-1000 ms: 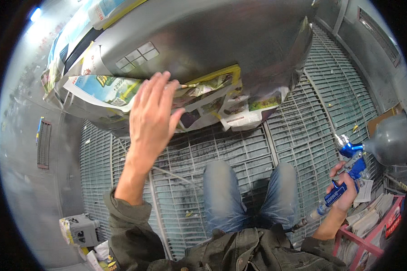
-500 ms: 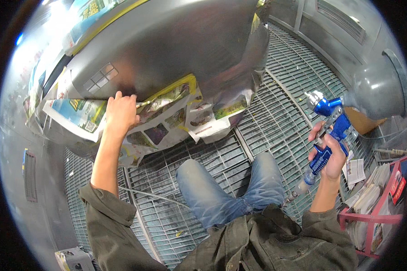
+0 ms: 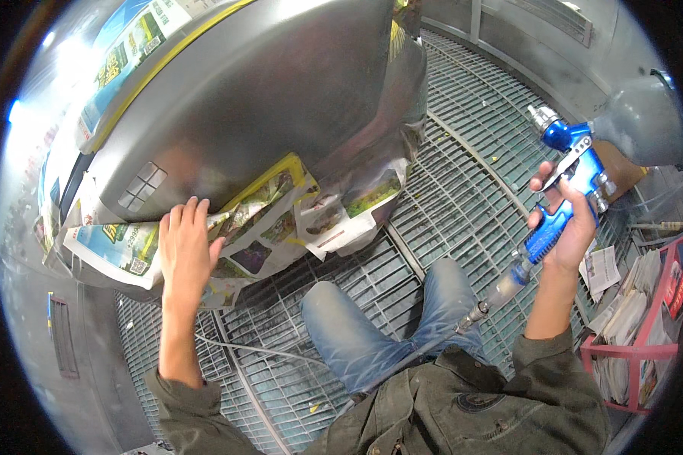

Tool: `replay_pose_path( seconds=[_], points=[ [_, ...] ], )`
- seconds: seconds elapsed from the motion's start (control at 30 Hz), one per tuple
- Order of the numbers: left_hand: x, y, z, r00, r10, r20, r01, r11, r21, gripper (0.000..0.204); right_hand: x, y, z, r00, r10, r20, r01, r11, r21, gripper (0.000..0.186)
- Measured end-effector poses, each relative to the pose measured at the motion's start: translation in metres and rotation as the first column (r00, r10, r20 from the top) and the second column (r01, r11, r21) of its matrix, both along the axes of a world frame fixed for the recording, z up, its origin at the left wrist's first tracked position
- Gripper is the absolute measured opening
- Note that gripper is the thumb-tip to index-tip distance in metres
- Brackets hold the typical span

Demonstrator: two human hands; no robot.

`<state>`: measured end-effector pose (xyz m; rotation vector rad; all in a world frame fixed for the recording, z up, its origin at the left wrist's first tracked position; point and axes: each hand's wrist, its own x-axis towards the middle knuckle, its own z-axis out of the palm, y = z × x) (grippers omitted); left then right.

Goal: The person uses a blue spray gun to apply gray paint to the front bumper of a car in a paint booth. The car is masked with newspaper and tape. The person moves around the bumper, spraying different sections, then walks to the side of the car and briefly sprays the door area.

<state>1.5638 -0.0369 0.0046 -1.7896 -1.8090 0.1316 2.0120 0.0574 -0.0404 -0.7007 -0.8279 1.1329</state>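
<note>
A glossy grey car-body panel [image 3: 296,98] curves in front of me, its lower edge masked with printed newspaper [image 3: 118,246] and yellow tape [image 3: 290,164]. My left hand [image 3: 184,246] rests on the newspaper along that edge, fingers stretched out and thumb apart. Off to the right, clear of the panel, my right hand [image 3: 570,231] grips a blue spray gun [image 3: 546,236] by its handle. The gun's silver nozzle points up and to the left. A large grey translucent cup [image 3: 636,121] is fixed to the gun, and an air hose [image 3: 417,353] joins the handle's lower end.
Metal floor grating [image 3: 470,182] lies under my knees. At the right stands a red-framed rack [image 3: 633,350] full of folded newspapers [image 3: 622,307]. A brown cardboard piece [image 3: 620,168] is behind the gun. Grey walls with vents enclose both sides.
My left hand's fingers, curled at the paper edge before, now lie straighter and flatter on it. The spray gun has risen slightly in my right hand. The whole view has shifted a little.
</note>
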Motion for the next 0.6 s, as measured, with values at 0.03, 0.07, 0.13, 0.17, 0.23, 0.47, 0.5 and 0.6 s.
replay_pose_path(
  seconds=[0.03,0.07,0.13,0.17,0.23,0.47,0.5,0.6],
  points=[
    [0.012,-0.012,-0.007,0.994,-0.107,-0.004,0.107,0.986,0.124,0.050,0.000,0.006,-0.001,1.000,-0.008,-0.005,0.008,1.000,-0.006,0.035],
    [0.022,-0.024,-0.027,0.971,-0.174,0.163,0.150,0.977,0.149,0.047,0.004,0.013,-0.007,1.000,-0.025,-0.002,0.025,0.999,-0.024,0.037],
    [0.047,-0.066,-0.062,0.856,-0.292,0.427,0.242,0.955,0.169,0.043,0.018,0.026,-0.009,1.000,-0.013,-0.012,0.013,1.000,-0.007,0.037],
    [0.060,-0.094,-0.087,0.761,-0.179,0.623,0.200,0.979,0.037,0.041,0.022,0.034,-0.011,1.000,-0.016,-0.012,0.016,1.000,-0.008,0.036],
    [0.088,-0.150,-0.144,0.433,0.185,0.882,0.155,0.949,-0.275,0.051,0.029,0.050,-0.013,0.997,-0.020,0.078,0.019,1.000,0.015,0.037],
    [0.155,-0.312,-0.296,-0.730,0.467,0.500,-0.043,0.698,-0.715,0.044,0.024,0.057,-0.004,0.922,-0.031,0.387,0.020,0.999,0.032,0.039],
    [0.158,-0.332,-0.310,-0.570,0.574,0.587,-0.088,0.668,-0.739,0.038,0.017,0.053,-0.011,0.898,0.007,0.439,-0.011,1.000,0.006,0.038],
    [0.155,-0.363,-0.355,-0.200,0.525,0.827,-0.300,0.771,-0.562,0.024,-0.020,0.028,-0.022,0.845,0.116,0.523,-0.105,0.993,-0.050,0.034]
  ],
)
